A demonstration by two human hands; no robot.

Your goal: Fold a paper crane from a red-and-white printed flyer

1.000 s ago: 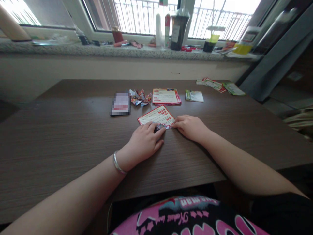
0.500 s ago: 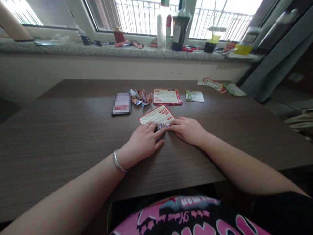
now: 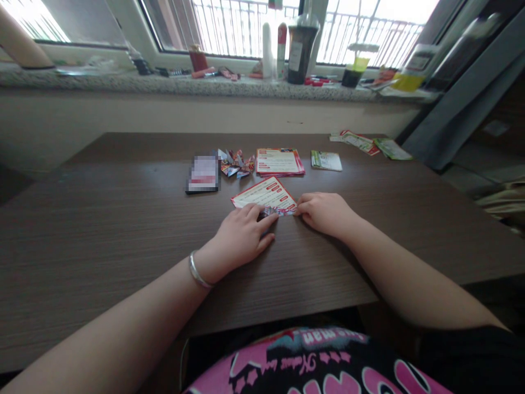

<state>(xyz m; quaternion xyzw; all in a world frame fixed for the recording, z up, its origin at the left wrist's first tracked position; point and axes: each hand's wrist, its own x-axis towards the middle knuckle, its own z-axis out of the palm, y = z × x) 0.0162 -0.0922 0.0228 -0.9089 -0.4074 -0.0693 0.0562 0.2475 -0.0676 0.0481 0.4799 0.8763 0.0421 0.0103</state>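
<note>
Slid rightward, right hand pinches paper at its corner, left hand spread atop, table's front edge distant

Backlight pours through the window, so strong that the railing outside half dissolves into white, while the table sits in dim, greyish light with a pale sheen towards its far side and a soft shadow beside the right forearm. The wide lens stretches the edges, leaning the curtain outward and softening it, and the print on the sheet is too small to read (coarse square blocks cover the dark-edged panel).
</note>
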